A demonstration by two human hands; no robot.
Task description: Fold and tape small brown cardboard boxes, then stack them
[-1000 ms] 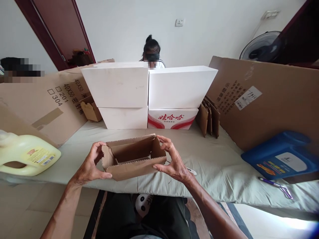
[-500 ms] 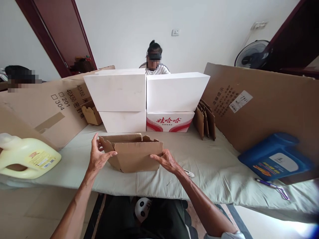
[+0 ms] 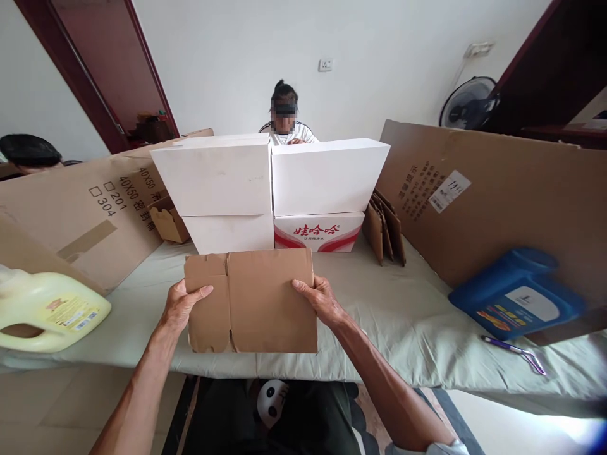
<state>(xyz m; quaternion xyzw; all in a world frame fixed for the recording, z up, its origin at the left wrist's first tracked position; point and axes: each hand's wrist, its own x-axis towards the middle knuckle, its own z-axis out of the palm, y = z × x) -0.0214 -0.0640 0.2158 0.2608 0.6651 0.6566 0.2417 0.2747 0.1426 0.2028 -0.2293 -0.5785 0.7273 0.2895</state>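
Note:
A brown cardboard box (image 3: 272,303), folded flat with a vertical crease near its left side, is held up at the front of the table. My left hand (image 3: 183,303) grips its left edge, thumb on the near face and fingers behind. At the right edge, my right hand (image 3: 325,300) grips it the same way. Behind the cardboard stand stacked white boxes (image 3: 213,183), one of them a white and red printed carton (image 3: 318,232). Several flattened cardboard pieces (image 3: 386,227) lean to the right of the stack.
A yellow jug (image 3: 57,309) stands on the left of the cloth-covered table (image 3: 398,316). A blue jug (image 3: 519,294) and a purple-handled tool (image 3: 515,352) lie at the right. Large cardboard panels (image 3: 497,208) flank both sides. An open small box (image 3: 168,219) sits left; a person (image 3: 284,117) is behind the stack.
The cardboard box, partly opened out before, is now flat, its broad face turned toward me. Both hands still hold its sides. It now covers the white cutter-like tool seen on the table earlier.

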